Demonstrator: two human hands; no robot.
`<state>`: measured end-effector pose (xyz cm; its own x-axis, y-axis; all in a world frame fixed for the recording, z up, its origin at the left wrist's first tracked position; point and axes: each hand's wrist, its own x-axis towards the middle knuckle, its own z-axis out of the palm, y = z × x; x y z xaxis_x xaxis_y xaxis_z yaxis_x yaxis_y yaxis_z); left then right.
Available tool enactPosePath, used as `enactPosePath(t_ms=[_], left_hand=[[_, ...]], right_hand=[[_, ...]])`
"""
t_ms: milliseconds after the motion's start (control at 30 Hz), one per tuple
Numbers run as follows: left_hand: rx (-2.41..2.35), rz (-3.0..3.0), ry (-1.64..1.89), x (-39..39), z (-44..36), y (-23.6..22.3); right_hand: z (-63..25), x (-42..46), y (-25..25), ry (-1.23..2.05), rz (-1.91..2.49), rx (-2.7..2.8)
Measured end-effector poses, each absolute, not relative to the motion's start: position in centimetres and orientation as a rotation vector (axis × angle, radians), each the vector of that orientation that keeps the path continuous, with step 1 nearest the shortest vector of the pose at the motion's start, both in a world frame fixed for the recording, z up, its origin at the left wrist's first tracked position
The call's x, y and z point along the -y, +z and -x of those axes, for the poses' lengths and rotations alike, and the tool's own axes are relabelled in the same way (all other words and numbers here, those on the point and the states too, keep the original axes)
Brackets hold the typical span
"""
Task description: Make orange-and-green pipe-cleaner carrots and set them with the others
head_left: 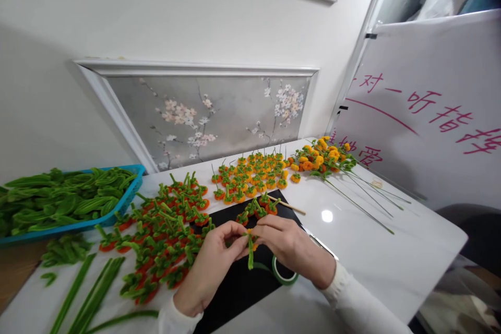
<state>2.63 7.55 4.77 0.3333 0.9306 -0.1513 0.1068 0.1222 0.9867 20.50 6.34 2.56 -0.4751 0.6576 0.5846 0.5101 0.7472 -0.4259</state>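
While pinched above a black sheet [235,297], showed a fuzzy orange-and-green flower piece [251,253] between the closed fingertips of the left hand [215,261] and right hand [291,245]. Included, on a glossy white table [352,214], orange-red flower heads [164,240], yellow flower heads [254,172], a long-stemmed yellow bunch [324,159] and a blue basket [138,182] of green leaves [70,193]. Backed with a white wall [195,26] and framed blossom panel [230,109]. Partly hid the pinched piece behind fingers and the green tape roll [285,282] beneath the right hand; cut off the basket at left; blurred the lower-right corner. Bore, on the white board [450,182], handwritten red "对一听指挥" above "爱" and partly covered characters.
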Motion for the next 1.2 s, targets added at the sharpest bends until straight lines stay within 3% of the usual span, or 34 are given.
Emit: enactPosePath(t_ms=[400, 733, 867, 1067, 1200], left_hand=[[-1.079, -1.301, 0.79, -7.2, -2.8, 5.2], [-1.157, -1.494, 0.916, -7.5, -2.6, 4.3], [-1.147, -1.45, 0.872, -7.6, -2.7, 4.3], [-1.065, -1.194, 0.751, -7.4, -2.5, 5.4], [-1.063, -1.213, 0.765, -7.3, -2.4, 5.4]], right_hand=[[-20.4, -6.3, 2.6, 0.177, 0.82, 2.152], [-20.1, -6.4, 2.2, 0.329, 0.983, 1.987], [-20.1, -6.3, 2.6, 0.191, 0.986, 2.141], [-21.1, -6.2, 3.6, -0.321, 0.799, 2.406], [-21.6, -6.8, 3.0, -0.242, 0.714, 2.346]])
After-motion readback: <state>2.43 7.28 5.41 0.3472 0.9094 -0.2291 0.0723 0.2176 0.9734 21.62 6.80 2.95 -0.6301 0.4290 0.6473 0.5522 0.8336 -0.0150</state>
